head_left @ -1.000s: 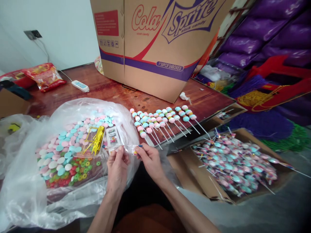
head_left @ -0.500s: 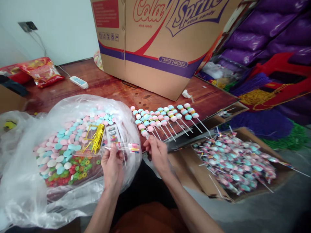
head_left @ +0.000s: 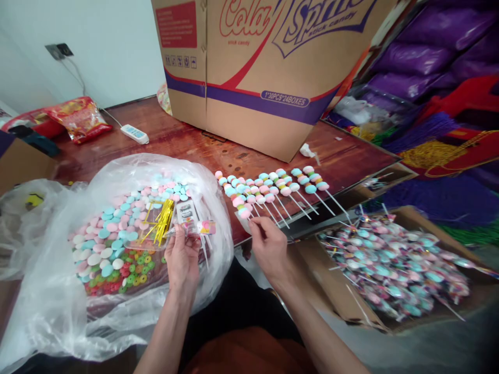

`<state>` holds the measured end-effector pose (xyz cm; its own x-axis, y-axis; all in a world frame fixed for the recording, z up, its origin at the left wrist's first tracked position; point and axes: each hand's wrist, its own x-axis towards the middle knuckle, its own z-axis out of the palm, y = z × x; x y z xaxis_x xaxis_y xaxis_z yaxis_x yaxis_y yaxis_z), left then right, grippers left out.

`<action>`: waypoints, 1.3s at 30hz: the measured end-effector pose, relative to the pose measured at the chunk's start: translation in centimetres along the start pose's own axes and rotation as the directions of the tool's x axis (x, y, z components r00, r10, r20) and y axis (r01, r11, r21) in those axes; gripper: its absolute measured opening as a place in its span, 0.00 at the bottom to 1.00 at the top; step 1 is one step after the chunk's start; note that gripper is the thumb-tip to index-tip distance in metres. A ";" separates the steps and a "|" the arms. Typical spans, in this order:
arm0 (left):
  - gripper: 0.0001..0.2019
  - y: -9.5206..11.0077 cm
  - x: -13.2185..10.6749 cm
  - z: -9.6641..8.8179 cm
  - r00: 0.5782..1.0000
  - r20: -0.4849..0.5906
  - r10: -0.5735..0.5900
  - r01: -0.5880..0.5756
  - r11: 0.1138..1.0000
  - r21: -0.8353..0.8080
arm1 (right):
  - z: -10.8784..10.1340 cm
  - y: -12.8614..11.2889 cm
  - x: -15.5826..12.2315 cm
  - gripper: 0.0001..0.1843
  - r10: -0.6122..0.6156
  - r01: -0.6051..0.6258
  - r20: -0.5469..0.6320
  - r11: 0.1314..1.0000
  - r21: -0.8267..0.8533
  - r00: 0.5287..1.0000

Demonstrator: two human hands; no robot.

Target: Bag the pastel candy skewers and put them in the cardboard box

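Observation:
My left hand [head_left: 182, 262] is closed on a clear, printed plastic wrapper [head_left: 206, 227], held over the open plastic bag. With thumb and fingers pinched together, my right hand [head_left: 270, 252] grips the white stick of a candy skewer [head_left: 242, 206]. Pink and other pastel candies are threaded on that skewer, and its upper end overlaps the neighbouring ones. Several more candy skewers [head_left: 284, 184] lie in a slanted row on the table, sticks toward me. Beside my left hand are gold twist ties [head_left: 164, 221] and a small labelled packet [head_left: 186, 212].
Loose pastel candies [head_left: 102, 240] and colourful gummy rings [head_left: 136, 271] lie within the clear plastic bag [head_left: 50, 311]. A cardboard box [head_left: 353, 306] of wrapped candy skewers stands at right. A large printed carton [head_left: 241, 117] occupies the table's back, near a white power strip [head_left: 134, 134].
My right hand has closed on a candy skewer's stick and raised it slightly. The wrapper in my left hand has turned a little. The whole view has shifted slightly.

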<state>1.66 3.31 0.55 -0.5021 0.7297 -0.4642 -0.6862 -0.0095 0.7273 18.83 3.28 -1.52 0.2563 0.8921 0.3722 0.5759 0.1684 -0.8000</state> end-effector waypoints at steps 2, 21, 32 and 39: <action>0.15 -0.1 0.2 0.1 1.000 -0.007 0.010 -0.010 1.000 0.000 | -1.6 -0.7 -0.6 0.10 0.049 -0.056 0.039 0.982 0.178 0.998; 0.19 -0.8 0.0 0.9 0.993 0.079 0.088 -0.095 0.992 0.087 | -6.9 -0.5 -2.5 0.09 -0.313 0.307 0.106 0.949 0.070 0.944; 0.20 -0.1 -0.3 1.0 0.984 0.116 0.133 -0.151 0.975 0.161 | -7.5 -0.1 -2.3 0.09 -0.367 0.357 0.141 0.930 0.090 0.920; 0.16 -0.6 -0.5 0.8 0.979 0.122 0.162 -0.180 0.972 0.153 | -7.5 -0.4 -3.2 0.09 -0.378 0.379 0.073 0.925 0.001 0.923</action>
<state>2.74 3.48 0.78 -0.5384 0.7966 -0.2747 -0.4956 -0.0357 0.8678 23.58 -2.83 1.17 -0.0378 0.7901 0.6119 0.6290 0.4946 -0.5998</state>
